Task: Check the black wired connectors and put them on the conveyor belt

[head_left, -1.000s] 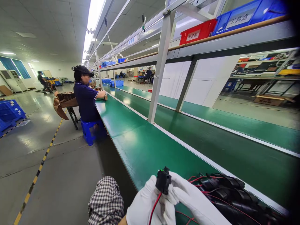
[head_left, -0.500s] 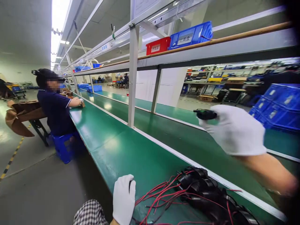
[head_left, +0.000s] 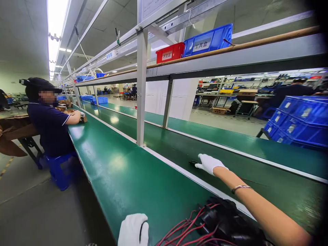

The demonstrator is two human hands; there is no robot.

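Observation:
My right hand (head_left: 208, 164), in a white glove, reaches over the dark green belt in the middle. A small black part (head_left: 194, 163) is at its fingertips, pinched at one end and low over the belt. A thin dark wire (head_left: 253, 182) shows beyond my wrist. White-gloved too, my left hand (head_left: 133, 230) rests at the near edge of the green worktop (head_left: 115, 184), thumb a little apart from the fingers, with nothing seen in it. Beside it lies a heap of black parts (head_left: 230, 222) with red wires (head_left: 188, 227), partly under my right forearm.
A white post (head_left: 141, 89) and a pale rail (head_left: 174, 171) divide worktop and belt. Overhead, a shelf carries a red bin (head_left: 169, 53) and a blue bin (head_left: 207, 41). Stacked blue crates (head_left: 299, 119) stand at right. A co-worker (head_left: 48, 119) sits at left.
My right hand has moved down and away with the black part, from raised at the right to low over the belt. The view has shifted slightly; my left hand stays by the edge.

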